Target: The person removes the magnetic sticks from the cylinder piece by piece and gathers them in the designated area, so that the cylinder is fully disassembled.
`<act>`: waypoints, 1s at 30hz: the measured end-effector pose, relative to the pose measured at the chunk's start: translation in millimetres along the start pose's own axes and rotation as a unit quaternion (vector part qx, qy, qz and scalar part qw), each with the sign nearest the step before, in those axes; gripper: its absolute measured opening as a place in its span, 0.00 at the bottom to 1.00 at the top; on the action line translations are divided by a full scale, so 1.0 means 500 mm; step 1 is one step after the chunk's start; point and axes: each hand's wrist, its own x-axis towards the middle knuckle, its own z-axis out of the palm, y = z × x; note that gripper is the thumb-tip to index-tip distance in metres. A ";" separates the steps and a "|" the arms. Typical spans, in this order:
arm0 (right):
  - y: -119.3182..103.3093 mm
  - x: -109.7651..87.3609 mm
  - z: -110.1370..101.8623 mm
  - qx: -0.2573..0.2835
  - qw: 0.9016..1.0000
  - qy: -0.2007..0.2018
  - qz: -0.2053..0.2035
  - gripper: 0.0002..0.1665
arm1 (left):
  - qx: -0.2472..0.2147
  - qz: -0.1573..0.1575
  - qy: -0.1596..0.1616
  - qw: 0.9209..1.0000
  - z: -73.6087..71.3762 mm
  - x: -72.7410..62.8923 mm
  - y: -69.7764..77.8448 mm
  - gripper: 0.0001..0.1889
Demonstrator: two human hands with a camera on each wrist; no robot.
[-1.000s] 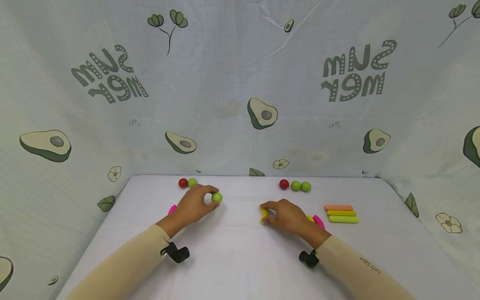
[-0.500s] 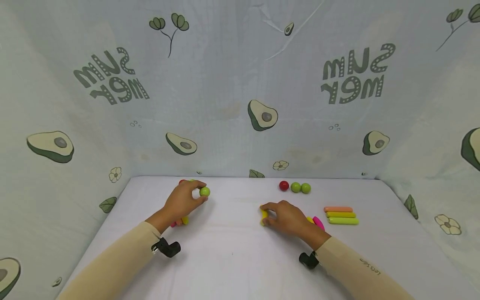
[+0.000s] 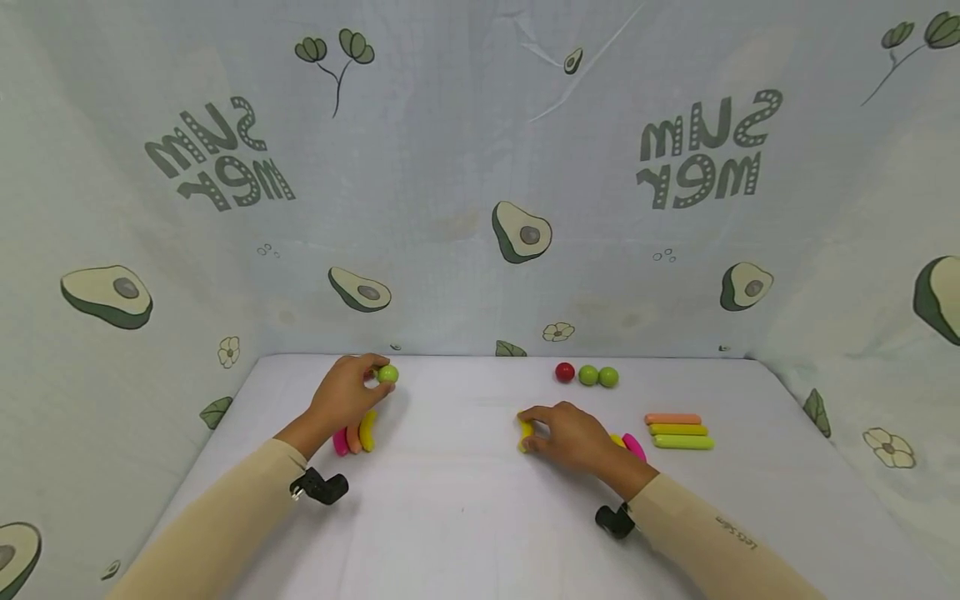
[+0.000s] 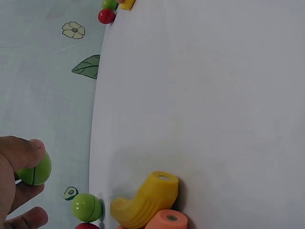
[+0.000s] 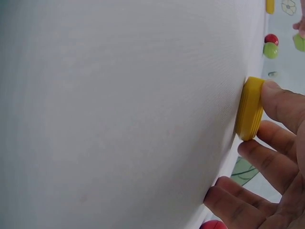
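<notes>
My left hand (image 3: 345, 393) pinches a green ball (image 3: 387, 374) between thumb and fingers at the table's far left; a seam shows on the ball in the left wrist view. Below that hand lie a yellow toy banana (image 3: 367, 431), an orange curved piece (image 3: 354, 437) and a pink one (image 3: 341, 442), side by side. Another green ball (image 4: 87, 207) and a red ball (image 4: 86, 226) sit near it, hidden by the hand in the head view. My right hand (image 3: 572, 437) pinches another yellow toy banana (image 5: 250, 109) at the table's middle, the banana against the cloth.
At the back right stand a red ball (image 3: 565, 372) and two green balls (image 3: 598, 377) in a row. Further right lie orange, yellow and lime sticks (image 3: 681, 430). A pink piece (image 3: 633, 447) and a yellow one lie beside my right wrist. A printed curtain (image 3: 450, 167) hangs behind.
My left hand has moved left and slightly away from me with the green ball, uncovering the pink, orange and yellow curved pieces. My right hand stays in place on the yellow toy banana.
</notes>
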 end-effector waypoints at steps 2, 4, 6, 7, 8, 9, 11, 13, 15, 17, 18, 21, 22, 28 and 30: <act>0.000 0.000 -0.001 0.000 1.000 -0.001 0.001 0.29 | 0.002 -0.002 0.004 1.000 -0.002 0.002 -0.006 0.24; -0.001 -0.001 -0.002 0.001 1.000 -0.001 0.004 0.29 | 0.004 -0.006 0.007 1.000 -0.005 0.004 -0.011 0.24; -0.001 -0.001 -0.002 0.001 1.000 -0.001 0.005 0.29 | 0.003 -0.009 0.009 1.000 -0.007 0.005 -0.016 0.25; -0.001 -0.001 -0.001 0.001 1.000 -0.002 0.006 0.29 | 0.003 -0.010 0.010 1.000 -0.009 0.005 -0.019 0.25; -0.001 -0.001 -0.001 0.001 1.000 -0.002 0.006 0.29 | 0.003 -0.012 0.011 1.000 -0.011 0.006 -0.021 0.25; 0.000 0.000 -0.001 0.001 1.000 -0.001 0.005 0.29 | 0.003 -0.012 0.013 1.000 -0.012 0.006 -0.022 0.24; 0.000 0.000 -0.001 0.001 1.000 -0.001 0.002 0.29 | 0.001 -0.015 0.016 1.000 -0.015 0.007 -0.026 0.24; 0.000 0.000 -0.001 0.001 1.000 -0.002 0.002 0.29 | 0.000 -0.019 0.019 1.000 -0.017 0.009 -0.030 0.24; 0.000 0.000 -0.002 0.001 1.000 -0.003 0.001 0.29 | 0.000 -0.021 0.021 1.000 -0.018 0.012 -0.035 0.24; 0.000 0.000 -0.003 0.001 1.000 -0.004 0.002 0.29 | 0.001 -0.022 0.025 0.999 -0.018 0.014 -0.042 0.24; -0.001 0.000 -0.003 0.002 1.000 -0.004 0.003 0.29 | 0.001 -0.022 0.026 0.999 -0.018 0.015 -0.045 0.24; -0.002 0.000 -0.004 0.004 1.000 -0.005 0.006 0.29 | -0.003 -0.026 0.030 0.999 -0.019 0.018 -0.052 0.24; -0.002 -0.001 -0.004 0.005 1.000 -0.006 0.007 0.29 | -0.005 -0.027 0.029 0.999 -0.019 0.018 -0.054 0.24; -0.003 -0.002 -0.004 0.007 1.000 -0.005 0.008 0.29 | -0.012 -0.038 0.028 0.999 -0.024 0.019 -0.063 0.25; -0.003 -0.003 -0.005 0.007 1.000 -0.005 0.008 0.29 | -0.010 -0.039 0.028 0.999 -0.026 0.020 -0.066 0.25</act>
